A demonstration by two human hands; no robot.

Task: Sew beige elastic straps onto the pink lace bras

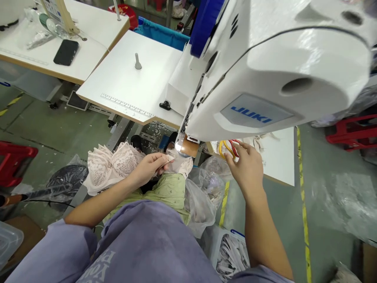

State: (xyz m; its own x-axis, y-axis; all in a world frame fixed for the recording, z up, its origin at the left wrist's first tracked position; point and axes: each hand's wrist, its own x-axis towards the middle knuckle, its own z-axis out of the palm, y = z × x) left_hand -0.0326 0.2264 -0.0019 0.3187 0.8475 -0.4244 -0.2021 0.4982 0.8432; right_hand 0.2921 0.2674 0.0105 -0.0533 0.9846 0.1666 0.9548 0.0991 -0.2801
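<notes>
My left hand [150,167] is closed in a pinch on the edge of a pale pink lace garment [110,167] that lies over my lap, just below the foot end of a white JUKI sewing machine [265,70]. My right hand [247,167] reaches up to the table edge and its fingers curl around the yellow and red handles of scissors [228,148]. A small piece of the pale fabric [181,163] hangs under the machine's lit needle area.
A white table [129,86] carries a grey spool pin [138,62] and a printed ruler. A black phone [66,52] lies on the far table. Clear plastic bags [203,196], a bin of white strips [232,255], a red stool [14,161] stand on the floor.
</notes>
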